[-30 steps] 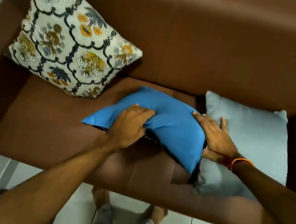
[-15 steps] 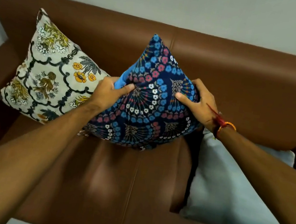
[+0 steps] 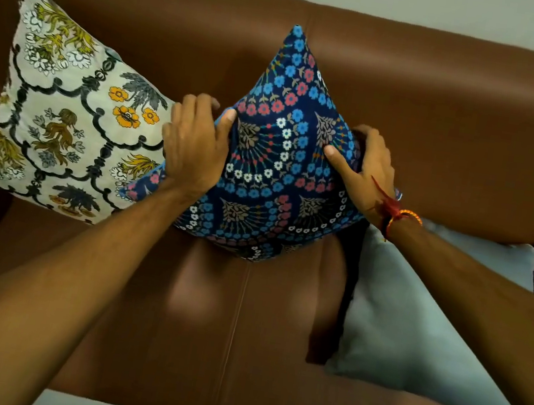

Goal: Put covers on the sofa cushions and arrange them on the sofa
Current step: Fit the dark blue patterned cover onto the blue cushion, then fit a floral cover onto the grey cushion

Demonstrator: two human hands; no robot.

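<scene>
Brown leather sofa (image 3: 442, 131) against a pale wall, seen from above and in front. Item one: cream cushion (image 3: 62, 123), floral cover on, propped on one corner against the backrest at the left end. Item two: navy cushion (image 3: 281, 169), patterned cover on, stood diamond-wise at the middle of the backrest, bottom corner on the seat, its left corner touching or overlapping the cream one. Item three: grey cushion (image 3: 413, 328), plain, apparently uncovered, lying flat on the seat at the right end. Step in hand, by judgement: seating the navy cushion in line. Best done by pressing the lower corner into the seat crease, keeping the top corner leaning on the backrest, and letting go of both sides together so it does not tip. Left hand (image 3: 193, 149): curled round the cushion's left edge, thumb on the front face, fingers behind. Right hand (image 3: 363, 171): likewise clasping the right edge, thumb forward; threads at the wrist.
</scene>
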